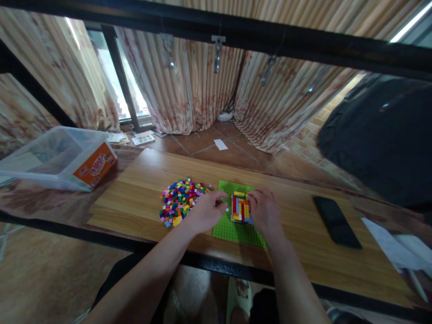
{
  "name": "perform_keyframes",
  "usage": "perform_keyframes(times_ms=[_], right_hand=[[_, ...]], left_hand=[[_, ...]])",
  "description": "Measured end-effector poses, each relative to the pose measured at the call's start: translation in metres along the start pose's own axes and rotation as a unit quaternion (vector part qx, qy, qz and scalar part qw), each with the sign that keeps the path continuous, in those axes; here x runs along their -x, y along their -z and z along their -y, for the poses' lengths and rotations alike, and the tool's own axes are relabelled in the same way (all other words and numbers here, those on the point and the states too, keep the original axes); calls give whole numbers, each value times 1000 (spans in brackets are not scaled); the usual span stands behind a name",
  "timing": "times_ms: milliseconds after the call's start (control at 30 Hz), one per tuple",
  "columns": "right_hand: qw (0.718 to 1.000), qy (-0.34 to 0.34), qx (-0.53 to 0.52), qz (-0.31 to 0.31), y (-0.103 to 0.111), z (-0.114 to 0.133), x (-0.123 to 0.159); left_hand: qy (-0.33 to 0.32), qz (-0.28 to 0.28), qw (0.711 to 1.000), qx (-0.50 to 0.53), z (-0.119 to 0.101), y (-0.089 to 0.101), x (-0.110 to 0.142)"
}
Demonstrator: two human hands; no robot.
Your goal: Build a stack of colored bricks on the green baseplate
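Window (108,72): ok this is totally blowing out, daylight's coming in back left
Top right corner: another bright strip (410,22) is glaring there
Curtains (202,90): they're glowing in patches, folds are shading darker between
Counter (297,202): it's getting soft, middling light, with a pale sheen showing at the far left end
Brick pile (180,198): colors are popping nicely, but single bricks are looking mushy
Dark bulk on the right (378,135): it's swallowing nearly all detail
Hanging clips (218,54): they're looking kinda smeary
Edges: wide lens is stretching stuff, the black bar (216,22) is bowing
Under the counter: things are sitting in dim shade lol
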State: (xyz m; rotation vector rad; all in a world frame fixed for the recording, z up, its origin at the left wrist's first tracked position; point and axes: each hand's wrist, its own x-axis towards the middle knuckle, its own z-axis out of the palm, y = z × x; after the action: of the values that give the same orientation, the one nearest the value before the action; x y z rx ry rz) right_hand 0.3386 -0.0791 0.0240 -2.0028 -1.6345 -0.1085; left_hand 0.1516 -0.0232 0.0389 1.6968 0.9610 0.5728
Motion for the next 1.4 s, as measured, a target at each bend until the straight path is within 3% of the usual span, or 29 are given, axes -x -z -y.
perform_keyframes(times_ms=[233, 1067, 1400], right_hand=[[998, -27, -59, 3, -8, -1, -3], [991, -46, -127, 12, -5, -3, -4], [971, -91, -213, 62, -6, -17, -13]], left_hand=[[-39, -15, 999, -27, -7, 4, 5], [-37, -27, 997, -55, -6, 7, 6], [-24, -31, 998, -39, -6, 6, 5]])
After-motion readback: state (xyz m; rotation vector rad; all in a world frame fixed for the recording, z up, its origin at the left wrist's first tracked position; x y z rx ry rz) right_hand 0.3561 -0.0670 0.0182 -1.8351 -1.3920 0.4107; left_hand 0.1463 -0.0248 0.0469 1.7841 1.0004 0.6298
